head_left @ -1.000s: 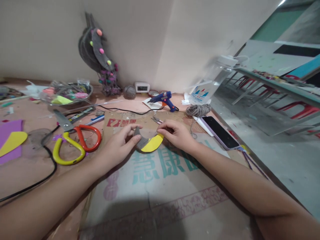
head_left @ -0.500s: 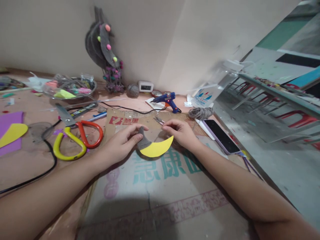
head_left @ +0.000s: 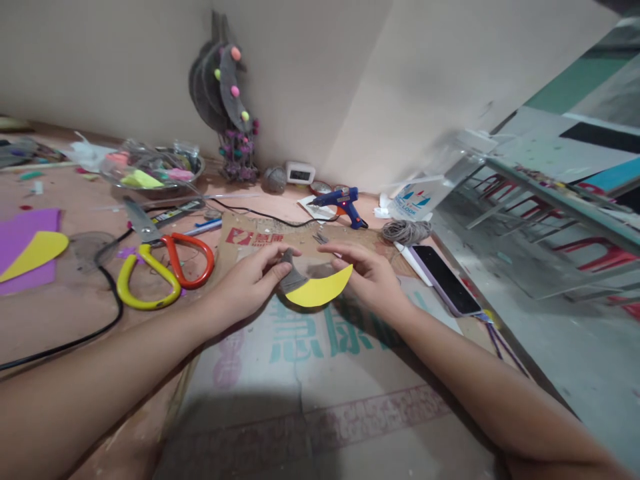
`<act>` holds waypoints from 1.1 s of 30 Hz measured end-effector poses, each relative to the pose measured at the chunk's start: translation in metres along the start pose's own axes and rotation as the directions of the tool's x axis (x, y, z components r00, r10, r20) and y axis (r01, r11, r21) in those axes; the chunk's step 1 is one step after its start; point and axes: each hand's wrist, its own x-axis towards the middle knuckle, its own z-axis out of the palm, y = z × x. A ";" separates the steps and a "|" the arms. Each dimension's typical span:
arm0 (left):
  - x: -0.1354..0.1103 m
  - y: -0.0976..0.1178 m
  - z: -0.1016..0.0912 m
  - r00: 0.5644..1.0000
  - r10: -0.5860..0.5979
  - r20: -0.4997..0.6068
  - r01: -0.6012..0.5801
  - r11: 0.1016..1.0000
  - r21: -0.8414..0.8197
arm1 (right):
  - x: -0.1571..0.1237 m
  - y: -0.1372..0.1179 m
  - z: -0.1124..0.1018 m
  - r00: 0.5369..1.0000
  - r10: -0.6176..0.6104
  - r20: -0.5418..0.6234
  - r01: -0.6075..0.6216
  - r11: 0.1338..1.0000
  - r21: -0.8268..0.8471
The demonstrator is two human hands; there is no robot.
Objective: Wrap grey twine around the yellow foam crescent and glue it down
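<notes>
My left hand pinches the left end of a yellow crescent cutout, with its thumb in front. Grey yarn is wrapped closely around that end; the rest of the crescent is bare yellow. Beside the crescent's right tip is my right hand, fingers stretched out and somewhat apart. Whether it touches the tip I cannot tell. Small metal snips show just beyond its fingertips, partly hidden. Both hands are above a printed cardboard sheet.
Large scissors with yellow and red handles lie left. A blue glue gun stands behind, its black cord running left. To the right are a grey yarn bundle and a phone. A decorated grey crescent ornament hangs by the wall.
My right hand's fingers have gone from a pinch near the snips to a looser, spread shape by the crescent's right tip. The view has shifted slightly.
</notes>
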 end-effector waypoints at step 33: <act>-0.001 -0.001 0.002 0.998 0.043 0.035 -0.041 0.997 -0.068 | 0.001 0.005 0.014 0.992 0.123 0.034 -0.126 0.986 0.112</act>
